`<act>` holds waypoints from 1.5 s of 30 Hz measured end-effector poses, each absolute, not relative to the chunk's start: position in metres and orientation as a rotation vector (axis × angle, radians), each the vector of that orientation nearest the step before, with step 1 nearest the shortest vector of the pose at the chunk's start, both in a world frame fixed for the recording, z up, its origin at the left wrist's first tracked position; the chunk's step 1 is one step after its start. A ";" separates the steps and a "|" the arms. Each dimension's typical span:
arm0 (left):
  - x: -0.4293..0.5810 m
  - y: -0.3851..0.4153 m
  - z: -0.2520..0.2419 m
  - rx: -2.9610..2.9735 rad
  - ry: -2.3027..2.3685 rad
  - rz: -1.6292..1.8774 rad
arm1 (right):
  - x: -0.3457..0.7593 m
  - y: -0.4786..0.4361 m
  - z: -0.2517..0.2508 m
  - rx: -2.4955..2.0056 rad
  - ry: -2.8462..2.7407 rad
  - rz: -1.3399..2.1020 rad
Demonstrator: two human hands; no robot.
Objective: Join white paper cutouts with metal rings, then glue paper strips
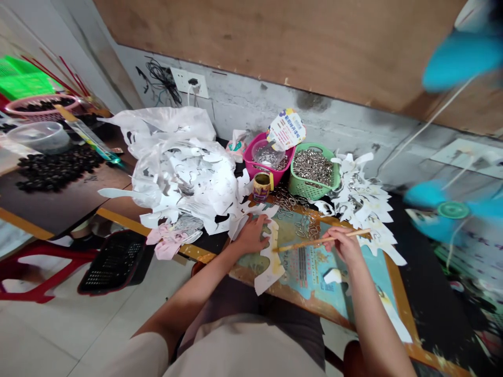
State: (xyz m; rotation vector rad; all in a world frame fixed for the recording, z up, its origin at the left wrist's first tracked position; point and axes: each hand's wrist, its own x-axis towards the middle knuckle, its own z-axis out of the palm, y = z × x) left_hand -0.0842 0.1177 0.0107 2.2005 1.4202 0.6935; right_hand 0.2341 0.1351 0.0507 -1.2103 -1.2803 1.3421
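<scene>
My left hand point(252, 235) lies with fingers apart on a white cut-out piece point(271, 267), pressing it to the blue, stained work board point(306, 285). Between the fingers of my right hand point(343, 243) is a long, thin wooden stick point(301, 244). Its far tip touches the white piece beside yellowish stains; whether it ends in bristles I cannot tell. Loose metal rings point(308, 226) are scattered on the board beyond my hands. A small open tin point(261, 187) stands at the board's back edge. One small white scrap point(333, 276) lies below my right hand.
White cut-outs fill a plastic bag point(157, 125) at the left and pile up point(357, 193) at the right. Behind the tin are a pink basket point(251, 157) and a green basket point(314, 189) holding metal parts. A blue-bladed fan point(451, 209) stands far right.
</scene>
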 end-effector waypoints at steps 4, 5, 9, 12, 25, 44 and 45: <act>-0.084 0.118 0.011 2.221 1.415 0.691 | 0.228 0.146 0.048 -1.197 -1.199 1.217; -0.084 0.117 0.010 2.227 1.415 0.690 | 0.226 0.148 0.047 -1.189 -1.185 1.194; -0.083 0.116 0.007 2.265 1.430 0.681 | 0.220 0.147 0.048 -1.137 -1.124 1.095; -0.085 0.117 0.006 2.308 1.450 0.665 | 0.225 0.139 0.056 -1.072 -1.016 0.950; -0.080 0.029 0.063 2.531 1.090 0.238 | 0.360 0.009 0.098 -1.044 -0.740 0.523; -0.086 0.190 0.018 2.353 1.279 0.461 | 0.213 0.037 0.024 -1.045 -0.611 1.188; -0.089 0.191 0.019 2.330 1.259 0.441 | 0.213 0.035 0.022 -1.040 -0.593 1.199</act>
